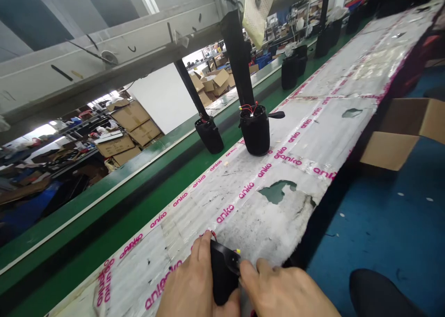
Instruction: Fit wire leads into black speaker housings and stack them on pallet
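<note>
A black fabric-covered piece (223, 273) with a smooth dark rim and small red and yellow wire ends is held at the bottom centre, over the worn white bench covering (208, 201). My left hand (194, 275) is wrapped round its left side, with the thumb beneath. My right hand (278, 287) grips its right edge near the rim, fingers bent. Farther along the bench stands an upright black cylinder (255, 134) with red wires on top and a strap sticking out to its right. Neither hand touches that cylinder.
Beyond the bench, a green conveyor (139, 206) carries another black cylinder (209, 136) and several more farther off. Metal posts and a beam (139, 34) cross overhead. An open cardboard box (392, 145) is at the right, above the blue floor (389, 219).
</note>
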`<move>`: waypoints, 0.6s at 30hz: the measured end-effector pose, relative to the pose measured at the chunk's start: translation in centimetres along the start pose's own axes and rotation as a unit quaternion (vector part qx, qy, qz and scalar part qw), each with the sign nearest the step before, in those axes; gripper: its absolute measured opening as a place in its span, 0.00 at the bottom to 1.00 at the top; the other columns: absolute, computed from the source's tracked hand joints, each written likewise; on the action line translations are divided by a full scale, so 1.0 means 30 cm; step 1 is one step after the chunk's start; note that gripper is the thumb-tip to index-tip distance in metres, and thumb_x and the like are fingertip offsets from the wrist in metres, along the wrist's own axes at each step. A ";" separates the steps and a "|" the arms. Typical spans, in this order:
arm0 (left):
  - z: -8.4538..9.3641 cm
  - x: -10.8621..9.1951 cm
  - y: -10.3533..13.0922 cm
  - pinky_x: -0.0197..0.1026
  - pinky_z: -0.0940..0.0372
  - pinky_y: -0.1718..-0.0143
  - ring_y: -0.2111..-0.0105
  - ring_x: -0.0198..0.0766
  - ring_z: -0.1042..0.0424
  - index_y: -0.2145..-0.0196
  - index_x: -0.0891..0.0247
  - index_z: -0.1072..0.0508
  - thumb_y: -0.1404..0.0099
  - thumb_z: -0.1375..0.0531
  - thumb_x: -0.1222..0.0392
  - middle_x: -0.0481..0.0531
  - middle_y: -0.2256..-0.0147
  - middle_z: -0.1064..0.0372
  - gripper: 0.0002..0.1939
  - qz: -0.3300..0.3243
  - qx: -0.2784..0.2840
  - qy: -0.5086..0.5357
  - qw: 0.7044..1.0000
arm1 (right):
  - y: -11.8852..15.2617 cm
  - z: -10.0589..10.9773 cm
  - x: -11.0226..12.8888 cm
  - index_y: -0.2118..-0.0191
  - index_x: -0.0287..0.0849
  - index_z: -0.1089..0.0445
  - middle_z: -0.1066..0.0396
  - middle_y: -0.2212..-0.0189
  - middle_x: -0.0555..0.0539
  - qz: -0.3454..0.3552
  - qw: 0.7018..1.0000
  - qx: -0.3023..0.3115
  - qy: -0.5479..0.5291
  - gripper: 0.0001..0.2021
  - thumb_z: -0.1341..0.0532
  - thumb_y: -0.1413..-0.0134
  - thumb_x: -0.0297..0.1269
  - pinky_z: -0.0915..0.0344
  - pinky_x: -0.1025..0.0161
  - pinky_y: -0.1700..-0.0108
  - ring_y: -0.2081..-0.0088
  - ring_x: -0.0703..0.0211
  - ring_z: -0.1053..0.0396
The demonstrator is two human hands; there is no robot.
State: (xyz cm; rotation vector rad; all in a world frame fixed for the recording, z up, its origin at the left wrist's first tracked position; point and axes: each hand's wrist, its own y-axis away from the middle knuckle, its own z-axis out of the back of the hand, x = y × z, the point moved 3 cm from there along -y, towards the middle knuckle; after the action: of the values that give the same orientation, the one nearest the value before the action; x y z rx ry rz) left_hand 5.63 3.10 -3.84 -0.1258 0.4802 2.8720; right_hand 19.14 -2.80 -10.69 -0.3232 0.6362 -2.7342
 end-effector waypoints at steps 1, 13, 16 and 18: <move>0.000 0.002 -0.001 0.54 0.32 0.57 0.55 0.64 0.23 0.35 0.73 0.44 0.47 0.43 0.53 0.70 0.50 0.26 0.44 -0.003 0.002 0.006 1.000 | 0.005 -0.010 0.002 0.60 0.45 0.40 0.35 0.80 0.54 -0.007 1.000 0.000 0.005 0.14 0.43 0.54 0.25 0.60 0.58 0.82 0.86 0.60 0.37; -0.004 0.026 0.000 0.59 0.33 0.57 0.57 0.68 0.23 0.35 0.72 0.42 0.47 0.41 0.53 0.68 0.55 0.23 0.43 -0.018 -0.057 0.050 0.997 | -0.037 -0.017 0.015 0.60 0.45 0.40 0.32 0.80 0.54 -0.014 0.998 0.055 -0.018 0.09 0.42 0.46 0.28 0.66 0.54 0.81 0.86 0.54 0.34; 0.007 0.035 0.013 0.59 0.33 0.52 0.51 0.64 0.26 0.37 0.66 0.37 0.43 0.41 0.49 0.65 0.46 0.28 0.38 -0.041 -0.090 0.068 0.993 | -0.038 -0.020 0.016 0.61 0.45 0.39 0.32 0.80 0.54 -0.014 0.998 0.052 -0.013 0.08 0.42 0.46 0.28 0.67 0.54 0.80 0.86 0.54 0.33; 0.027 0.047 0.025 0.56 0.32 0.51 0.49 0.58 0.27 0.43 0.57 0.31 0.40 0.43 0.45 0.59 0.41 0.33 0.29 -0.045 -0.156 0.074 0.984 | -0.035 -0.027 0.012 0.60 0.45 0.39 0.31 0.80 0.53 -0.020 0.999 0.046 -0.007 0.06 0.42 0.42 0.29 0.67 0.55 0.80 0.86 0.53 0.33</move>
State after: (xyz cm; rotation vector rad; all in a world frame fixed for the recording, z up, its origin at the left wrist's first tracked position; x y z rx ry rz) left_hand 4.04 2.97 -3.02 -0.4051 0.0426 2.8381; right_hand 18.31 -1.72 -10.85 -0.3374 0.5032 -2.7867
